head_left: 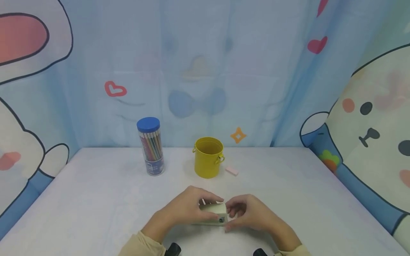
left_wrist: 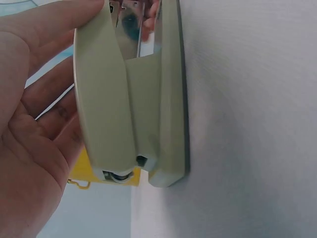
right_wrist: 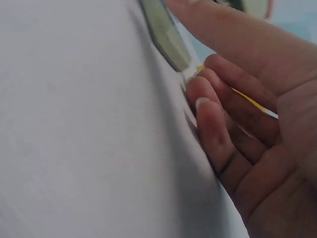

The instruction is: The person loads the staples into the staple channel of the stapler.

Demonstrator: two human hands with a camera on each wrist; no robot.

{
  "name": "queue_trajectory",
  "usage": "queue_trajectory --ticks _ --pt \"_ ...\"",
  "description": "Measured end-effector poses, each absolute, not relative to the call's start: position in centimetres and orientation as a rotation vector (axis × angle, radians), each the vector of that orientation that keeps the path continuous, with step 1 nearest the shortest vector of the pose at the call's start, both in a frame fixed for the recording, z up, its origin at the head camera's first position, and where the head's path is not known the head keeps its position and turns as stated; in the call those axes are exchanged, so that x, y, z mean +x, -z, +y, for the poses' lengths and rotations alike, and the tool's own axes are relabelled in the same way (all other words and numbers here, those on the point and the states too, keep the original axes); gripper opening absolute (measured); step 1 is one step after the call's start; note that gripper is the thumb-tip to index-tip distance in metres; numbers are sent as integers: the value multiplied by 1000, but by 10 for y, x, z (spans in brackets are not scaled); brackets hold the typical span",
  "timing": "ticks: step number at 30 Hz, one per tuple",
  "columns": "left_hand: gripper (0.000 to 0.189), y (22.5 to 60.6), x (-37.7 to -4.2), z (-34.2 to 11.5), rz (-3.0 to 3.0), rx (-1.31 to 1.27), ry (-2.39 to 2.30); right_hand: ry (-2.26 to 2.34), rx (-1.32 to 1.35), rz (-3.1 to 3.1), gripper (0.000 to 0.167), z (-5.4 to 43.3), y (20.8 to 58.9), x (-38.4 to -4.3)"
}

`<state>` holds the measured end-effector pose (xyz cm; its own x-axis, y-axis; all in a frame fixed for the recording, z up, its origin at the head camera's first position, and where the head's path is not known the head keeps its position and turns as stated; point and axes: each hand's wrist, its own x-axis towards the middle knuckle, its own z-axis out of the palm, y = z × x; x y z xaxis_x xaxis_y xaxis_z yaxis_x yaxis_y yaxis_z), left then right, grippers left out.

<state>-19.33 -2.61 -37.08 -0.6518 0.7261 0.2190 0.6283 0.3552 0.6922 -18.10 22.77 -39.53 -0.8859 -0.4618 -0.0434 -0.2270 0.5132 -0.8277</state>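
On the white table (head_left: pixel 96 199), left hand (head_left: pixel 184 209) curled round pale green stapler (head_left: pixel 215 213), right hand (head_left: pixel 253 213) pinching its end.

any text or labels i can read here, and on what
None can be read.
Pencil tube: white print on its blue bottom label, too small and blurred.
Pale green stapler between the left hand and right hand: small dark mark on its end, unreadable.
Yellow bucket: no print shows.
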Motion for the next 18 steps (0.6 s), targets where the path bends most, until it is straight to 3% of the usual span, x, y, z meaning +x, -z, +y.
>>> queue_trajectory --ticks 8,18 --pt "35 375 -191 -24 2509 1216 -1187 1548 -663 2377 79 245 390 -179" --pt "33 376 -186 -15 2665 1179 -902 1552 -722 2411 80 246 385 -183"
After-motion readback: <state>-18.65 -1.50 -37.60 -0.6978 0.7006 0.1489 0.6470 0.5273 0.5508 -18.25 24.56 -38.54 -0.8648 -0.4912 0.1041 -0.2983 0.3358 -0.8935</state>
